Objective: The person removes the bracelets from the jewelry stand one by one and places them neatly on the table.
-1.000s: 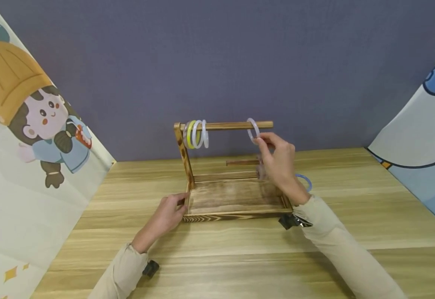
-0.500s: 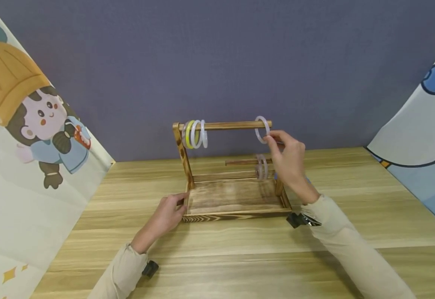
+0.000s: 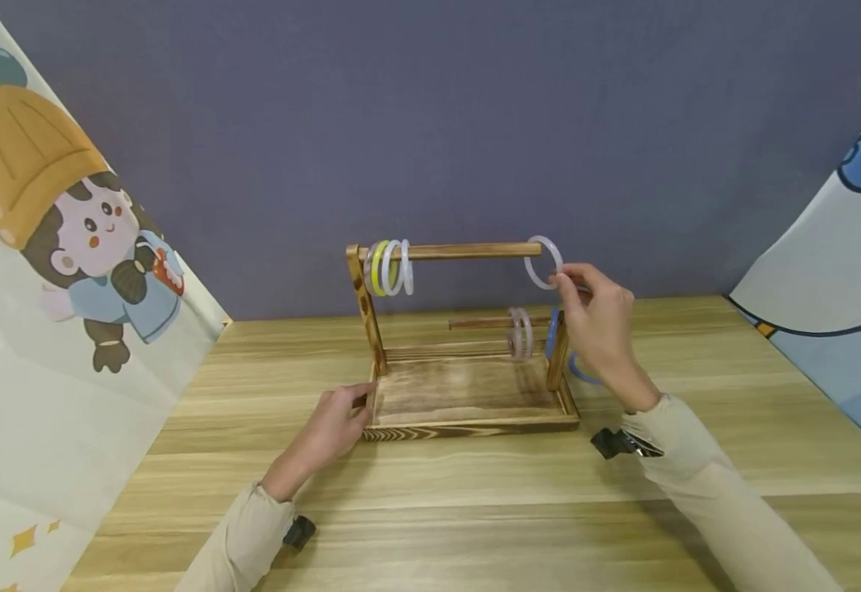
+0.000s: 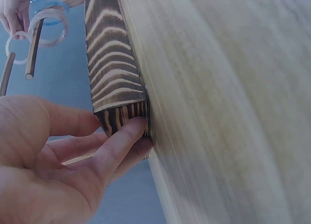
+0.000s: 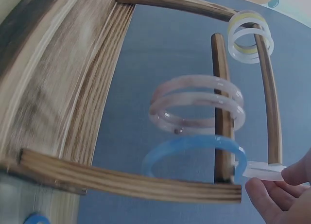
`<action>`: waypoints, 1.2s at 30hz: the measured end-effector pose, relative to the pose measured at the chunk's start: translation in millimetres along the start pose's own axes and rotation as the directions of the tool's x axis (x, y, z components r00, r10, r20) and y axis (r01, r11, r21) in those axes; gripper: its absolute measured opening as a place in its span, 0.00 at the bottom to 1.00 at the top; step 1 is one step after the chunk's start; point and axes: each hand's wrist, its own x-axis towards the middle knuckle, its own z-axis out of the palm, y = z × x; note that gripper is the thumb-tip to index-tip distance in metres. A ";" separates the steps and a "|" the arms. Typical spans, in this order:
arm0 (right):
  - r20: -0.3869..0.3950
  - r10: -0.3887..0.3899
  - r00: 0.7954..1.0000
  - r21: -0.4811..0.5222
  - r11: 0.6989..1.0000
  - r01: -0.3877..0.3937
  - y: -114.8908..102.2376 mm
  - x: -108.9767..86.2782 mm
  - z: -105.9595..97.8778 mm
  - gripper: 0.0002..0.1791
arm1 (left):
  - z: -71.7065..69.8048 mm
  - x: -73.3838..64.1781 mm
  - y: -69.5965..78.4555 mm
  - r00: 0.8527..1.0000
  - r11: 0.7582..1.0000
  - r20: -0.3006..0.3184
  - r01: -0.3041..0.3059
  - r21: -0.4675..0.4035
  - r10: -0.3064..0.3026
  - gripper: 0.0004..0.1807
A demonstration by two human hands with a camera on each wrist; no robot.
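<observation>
A two-rod wooden bangle rack stands on the table. My left hand holds its front left corner; in the left wrist view the thumb and fingers lie against the dark-grained end. With thumb and fingertips my right hand pinches a pale translucent bangle at the free right tip of the upper rod. That tip overlaps the ring in the right wrist view. Several bangles, one yellow, hang at the rod's left end by the post.
Below, the shorter rod carries two pinkish bangles and a blue bangle by the right post. Another blue ring lies on the table behind my right wrist. A dark grey panel rises behind the table.
My right hand has drawn the pale bangle rightward along the upper rod to its tip, uncovering the blue bangle and right post. My left hand has stayed on the corner.
</observation>
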 end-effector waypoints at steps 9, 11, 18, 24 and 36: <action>-0.024 0.047 0.999 -0.042 0.998 -0.048 11.6 -3.2 -18.7 0.09 | 0.9 -0.9 -0.7 1.000 1.000 -0.005 -0.008 -0.005 0.008 0.23; -0.025 0.063 0.998 -0.044 0.997 -0.064 15.1 -4.6 -23.1 0.10 | 1.0 -0.8 -0.8 1.000 1.000 -0.008 -0.011 -0.004 0.011 0.23; -0.017 0.128 0.992 -0.079 0.988 -0.129 25.3 -13.1 -37.9 0.09 | 0.8 -0.4 -0.2 1.000 1.000 -0.003 -0.008 -0.005 0.008 0.23; -0.008 0.128 0.992 -0.134 0.983 -0.127 31.1 -21.1 -50.0 0.07 | 0.9 -0.3 0.1 1.000 1.000 -0.003 -0.001 -0.003 0.001 0.23; 0.040 0.147 0.988 -0.252 0.958 -0.133 45.5 -31.5 -67.9 0.05 | 0.0 -1.2 -0.3 1.000 1.000 -0.004 -0.024 0.014 0.024 0.23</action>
